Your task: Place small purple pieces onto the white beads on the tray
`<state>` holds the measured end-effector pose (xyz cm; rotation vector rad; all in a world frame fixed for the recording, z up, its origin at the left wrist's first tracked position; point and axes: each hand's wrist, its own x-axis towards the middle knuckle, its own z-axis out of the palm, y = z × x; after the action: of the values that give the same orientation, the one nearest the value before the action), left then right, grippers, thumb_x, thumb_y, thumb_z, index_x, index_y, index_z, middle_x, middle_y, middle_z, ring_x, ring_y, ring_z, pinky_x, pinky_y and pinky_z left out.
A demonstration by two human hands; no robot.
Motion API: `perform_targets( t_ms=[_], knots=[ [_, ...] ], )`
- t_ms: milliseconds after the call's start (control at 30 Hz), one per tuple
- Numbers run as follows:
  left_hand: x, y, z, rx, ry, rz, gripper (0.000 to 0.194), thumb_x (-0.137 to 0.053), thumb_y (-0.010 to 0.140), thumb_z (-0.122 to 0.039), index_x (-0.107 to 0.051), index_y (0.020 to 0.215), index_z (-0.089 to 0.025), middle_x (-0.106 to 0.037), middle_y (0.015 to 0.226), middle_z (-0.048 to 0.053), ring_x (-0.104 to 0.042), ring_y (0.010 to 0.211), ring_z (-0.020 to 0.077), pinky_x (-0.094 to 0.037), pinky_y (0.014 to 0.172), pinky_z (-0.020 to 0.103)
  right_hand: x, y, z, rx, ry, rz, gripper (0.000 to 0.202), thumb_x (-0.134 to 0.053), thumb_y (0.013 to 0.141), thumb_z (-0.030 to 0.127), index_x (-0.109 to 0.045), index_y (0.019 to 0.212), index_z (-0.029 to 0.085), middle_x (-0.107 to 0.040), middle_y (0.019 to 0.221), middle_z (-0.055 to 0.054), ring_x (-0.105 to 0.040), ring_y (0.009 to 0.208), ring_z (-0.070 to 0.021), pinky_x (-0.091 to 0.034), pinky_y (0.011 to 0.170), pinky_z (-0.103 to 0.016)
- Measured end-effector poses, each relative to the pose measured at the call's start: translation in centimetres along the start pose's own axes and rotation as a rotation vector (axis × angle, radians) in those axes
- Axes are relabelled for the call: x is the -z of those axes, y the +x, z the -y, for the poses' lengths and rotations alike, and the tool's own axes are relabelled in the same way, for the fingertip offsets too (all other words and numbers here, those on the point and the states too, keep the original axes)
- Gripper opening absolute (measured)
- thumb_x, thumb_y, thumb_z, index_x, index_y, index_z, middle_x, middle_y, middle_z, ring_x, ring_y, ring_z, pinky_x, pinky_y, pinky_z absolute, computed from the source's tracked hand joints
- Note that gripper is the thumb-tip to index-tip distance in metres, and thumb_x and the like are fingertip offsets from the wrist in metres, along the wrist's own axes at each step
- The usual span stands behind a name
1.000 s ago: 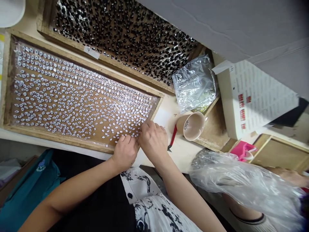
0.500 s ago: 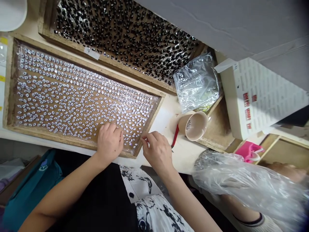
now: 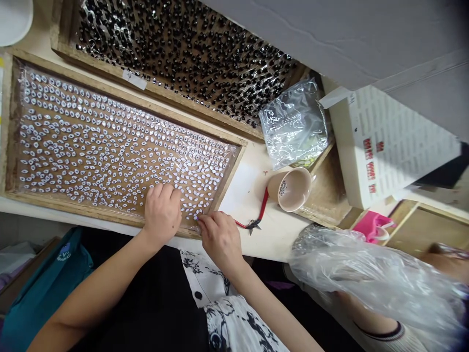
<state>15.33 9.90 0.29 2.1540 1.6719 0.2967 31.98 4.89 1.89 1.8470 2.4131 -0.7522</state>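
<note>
A wooden-framed tray (image 3: 91,86) holds rows of small white leaf-shaped pieces (image 3: 120,142), most with dark centres; those at the right end look plain white. My left hand (image 3: 163,212) rests over the tray's front edge, its fingers curled over the pieces; what they hold, if anything, is hidden. My right hand (image 3: 222,239) is at the tray's front right corner, thumb and fingertips pinched beside the white pieces. Anything in that pinch is too small to make out.
Behind lies a tray of black pieces (image 3: 176,58). To the right are a paper cup (image 3: 295,189), red-handled cutters (image 3: 263,208), a clear plastic bag (image 3: 295,122) and a white box (image 3: 384,146). Another person's arm (image 3: 366,313) shows at the lower right, by crumpled plastic (image 3: 366,274).
My right hand has moved left, from outside the tray's right edge to its front corner, uncovering more of the cutters. The whole view has shifted slightly.
</note>
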Motion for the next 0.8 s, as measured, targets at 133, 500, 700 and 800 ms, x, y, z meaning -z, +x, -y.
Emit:
perform_targets(
  t_ms=[133,500,700,800],
  knots=[
    [0.1,-1.4,-0.2,-0.036,-0.057,-0.029,0.017,-0.046,0.083,-0.011,-0.062,0.086,-0.014,-0.059,0.076,0.006,-0.046,0.074,0.0204,-0.037,0.067,0.035,-1.0,0.2,0.4,-0.011,-0.079,0.008,0.015,-0.048,0.089,0.019,-0.061,0.086,0.014,-0.054,0.075,-0.006,-0.044,0.071,-0.0202,-0.033,0.067,-0.033],
    [0.2,-5.4,-0.7,-0.099,-0.102,0.068,0.015,-0.049,0.083,-0.011,-0.061,0.092,-0.014,-0.059,0.077,0.006,-0.048,0.076,0.0199,-0.038,0.068,0.034,-0.8,-0.2,0.3,-0.055,-0.016,-0.016,0.018,-0.044,0.089,0.017,-0.061,0.082,0.014,-0.054,0.074,-0.005,-0.046,0.071,-0.0189,-0.035,0.068,-0.032],
    [0.3,-5.3,-0.2,-0.077,-0.064,0.028,0.018,-0.051,0.081,-0.012,-0.062,0.096,-0.013,-0.06,0.079,0.007,-0.048,0.076,0.0207,-0.038,0.068,0.035,0.1,1.6,0.6,-0.112,0.185,-0.067,0.012,-0.05,0.085,0.019,-0.06,0.079,0.016,-0.056,0.077,-0.004,-0.049,0.072,-0.0173,-0.039,0.07,-0.03],
    [0.2,-5.1,0.0,-0.071,-0.066,0.024,0.021,-0.05,0.082,-0.013,-0.062,0.098,-0.013,-0.061,0.081,0.008,-0.048,0.076,0.0211,-0.038,0.069,0.036,0.0,3.1,1.1,-0.136,0.251,-0.052,0.011,-0.051,0.084,0.019,-0.059,0.077,0.017,-0.056,0.076,-0.003,-0.05,0.071,-0.0162,-0.04,0.067,-0.028]
  ],
)
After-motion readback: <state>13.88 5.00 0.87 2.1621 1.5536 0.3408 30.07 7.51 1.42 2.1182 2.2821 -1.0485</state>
